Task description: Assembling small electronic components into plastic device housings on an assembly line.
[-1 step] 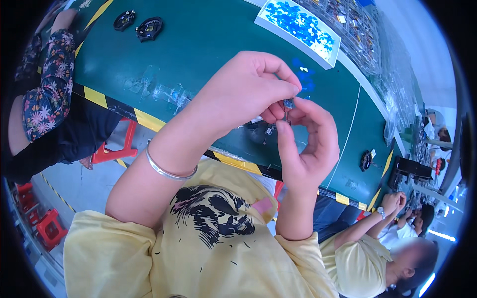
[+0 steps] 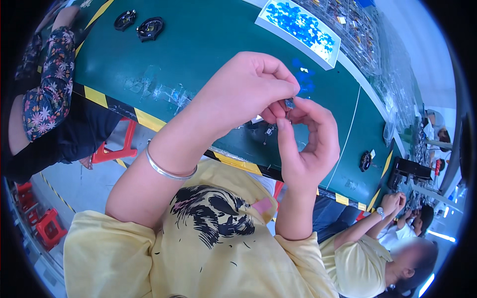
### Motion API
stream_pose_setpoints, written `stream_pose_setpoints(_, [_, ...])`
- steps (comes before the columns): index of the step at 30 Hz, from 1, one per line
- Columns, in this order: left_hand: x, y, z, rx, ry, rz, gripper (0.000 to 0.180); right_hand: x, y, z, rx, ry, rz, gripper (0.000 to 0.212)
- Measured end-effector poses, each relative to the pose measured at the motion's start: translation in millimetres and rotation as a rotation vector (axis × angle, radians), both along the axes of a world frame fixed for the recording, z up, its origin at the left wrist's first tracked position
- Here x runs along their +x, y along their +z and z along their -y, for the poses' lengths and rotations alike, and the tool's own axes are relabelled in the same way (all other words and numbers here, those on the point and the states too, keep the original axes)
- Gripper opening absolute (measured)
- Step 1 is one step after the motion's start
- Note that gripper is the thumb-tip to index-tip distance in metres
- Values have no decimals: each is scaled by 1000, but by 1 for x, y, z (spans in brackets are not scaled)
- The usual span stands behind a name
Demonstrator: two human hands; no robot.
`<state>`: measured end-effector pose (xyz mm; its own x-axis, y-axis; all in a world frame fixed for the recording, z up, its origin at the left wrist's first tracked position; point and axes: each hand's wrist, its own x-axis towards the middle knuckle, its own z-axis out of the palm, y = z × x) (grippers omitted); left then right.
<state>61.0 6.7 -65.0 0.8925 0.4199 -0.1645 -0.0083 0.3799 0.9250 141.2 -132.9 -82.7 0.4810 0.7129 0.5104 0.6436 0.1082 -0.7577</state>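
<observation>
My left hand [image 2: 251, 87], with a silver bangle on its forearm, is closed in a pinch above the green table. Facing it, my right hand [image 2: 313, 141] has its thumb and index finger closed too, its other fingers curled. Between the fingertips of both hands is a small electronic part [image 2: 289, 104], dark with a bluish face; the fingers hide most of it. Just below my left fingertips, several small dark pieces with a thin wire [image 2: 268, 131] show near the table's front edge, partly covered by the hand.
A white tray [image 2: 323, 60] of blue film pieces stands at the back. Two black round watch-like cases [image 2: 150, 29] lie far left, another black case [image 2: 366, 160] at right. Co-workers sit on both sides, one in a floral sleeve [image 2: 52, 89]. The table edge [image 2: 149, 119] has yellow-black tape.
</observation>
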Motion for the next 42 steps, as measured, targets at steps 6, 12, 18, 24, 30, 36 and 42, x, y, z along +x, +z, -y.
stream_pose_setpoints(6, [-2,1,1,-109,89,-25,11,2,2,0,-14,-70,-307,25])
stream_pose_setpoints(12, [-5,-10,0,254,33,-73,18,16,6,3,99,-40,-529,23])
stream_pose_setpoints(18, [-2,-12,18,606,36,113,11,11,7,-4,113,-132,-202,24])
stream_pose_setpoints(24, [-2,-10,22,374,-10,156,7,8,12,-10,100,-103,-217,21])
stream_pose_setpoints(30, [-7,-4,19,405,-46,82,7,12,9,-13,143,0,-396,16])
stream_pose_setpoints(36, [-4,-10,18,317,-21,133,8,21,6,-4,170,-93,-283,15])
stream_pose_setpoints(42, [-8,-4,18,454,0,83,9,21,8,-3,-45,-162,231,7])
